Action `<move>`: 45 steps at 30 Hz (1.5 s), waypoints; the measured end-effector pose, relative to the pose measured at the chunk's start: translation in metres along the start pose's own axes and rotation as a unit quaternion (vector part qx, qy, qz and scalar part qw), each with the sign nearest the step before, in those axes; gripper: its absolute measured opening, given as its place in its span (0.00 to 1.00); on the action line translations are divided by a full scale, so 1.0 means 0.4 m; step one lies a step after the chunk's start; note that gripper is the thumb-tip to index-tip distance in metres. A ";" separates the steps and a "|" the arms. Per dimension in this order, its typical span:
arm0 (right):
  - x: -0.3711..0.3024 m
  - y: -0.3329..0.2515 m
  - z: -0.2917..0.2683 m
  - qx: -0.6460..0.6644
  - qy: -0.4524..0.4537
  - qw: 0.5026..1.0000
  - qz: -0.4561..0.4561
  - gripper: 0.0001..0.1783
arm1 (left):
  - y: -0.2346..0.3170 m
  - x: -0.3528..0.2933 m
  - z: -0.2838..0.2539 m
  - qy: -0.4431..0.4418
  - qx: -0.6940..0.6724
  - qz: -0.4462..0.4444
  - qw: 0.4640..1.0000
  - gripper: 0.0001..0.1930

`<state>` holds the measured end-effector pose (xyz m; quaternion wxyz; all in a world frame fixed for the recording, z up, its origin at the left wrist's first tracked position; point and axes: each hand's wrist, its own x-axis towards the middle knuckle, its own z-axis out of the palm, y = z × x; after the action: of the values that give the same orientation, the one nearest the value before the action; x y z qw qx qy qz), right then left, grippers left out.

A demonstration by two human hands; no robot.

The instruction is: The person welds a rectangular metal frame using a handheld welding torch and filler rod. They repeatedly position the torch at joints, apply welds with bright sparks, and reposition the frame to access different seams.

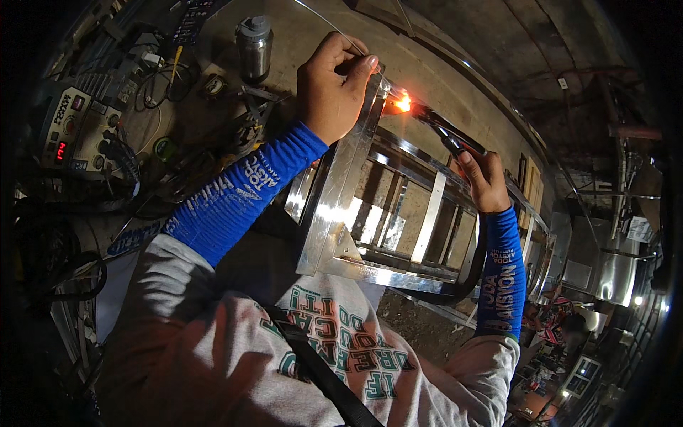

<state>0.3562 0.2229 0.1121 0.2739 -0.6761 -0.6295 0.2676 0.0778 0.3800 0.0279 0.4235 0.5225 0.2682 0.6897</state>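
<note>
My left hand [334, 85] pinches a thin metal filler rod [324, 20], whose lower end reaches a corner of a shiny metal frame [341, 171]. In my right hand [485, 178] is a welding torch [448, 136], its tip pointing left toward that same corner. A bright orange glow [403, 102] shows between the torch tip and the rod end. The frame stands in front of me, built of square tubes with several flat crossbars. A dark cable runs down from the torch beside my right forearm. Glare hides the exact spot where rod and metal meet.
A welding machine [71, 128] with a lit red display stands at the left, cables tangled around it. Behind my left hand is a steel tumbler [254, 50]. A tape roll [215, 85] lies nearby. Farther right are a shiny metal cylinder [617, 274] and assorted clutter.
</note>
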 end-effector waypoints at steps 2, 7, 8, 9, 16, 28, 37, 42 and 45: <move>-0.001 0.002 -0.004 0.021 0.005 0.999 0.028 0.27 | 0.002 0.001 0.000 0.002 -0.004 0.004 1.000 0.05; -0.006 0.044 -0.026 0.050 0.008 0.992 0.114 0.33 | 0.003 0.000 -0.002 0.001 0.027 0.010 1.000 0.06; -0.007 0.049 -0.025 0.042 0.009 0.993 0.113 0.33 | 0.001 0.000 -0.001 0.001 0.024 0.008 1.000 0.06; -0.009 0.051 -0.023 0.027 0.010 0.993 0.113 0.33 | -0.001 0.000 -0.001 0.001 0.022 0.007 1.000 0.06; 0.017 -0.007 -0.012 -0.039 -0.034 0.998 0.019 0.31 | 0.005 0.000 -0.002 -0.004 0.023 0.011 1.000 0.06; 0.007 -0.027 0.023 0.054 -0.006 0.998 0.043 0.24 | -0.010 -0.001 0.000 0.010 0.015 -0.001 1.000 0.06; -0.011 0.013 0.048 0.090 0.072 0.991 0.063 0.24 | -0.003 -0.001 -0.004 -0.001 -0.006 0.008 1.000 0.06; -0.020 0.015 0.038 0.137 0.075 0.986 0.061 0.25 | 0.001 -0.002 -0.003 0.002 0.023 0.008 1.000 0.06; -0.013 0.047 0.007 0.110 0.026 0.992 0.062 0.26 | 0.000 -0.001 -0.001 0.004 0.025 0.009 1.000 0.05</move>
<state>0.3672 0.2166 0.0971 0.3461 -0.6863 -0.5455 0.3341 0.0776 0.3797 0.0275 0.4030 0.5328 0.2817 0.6887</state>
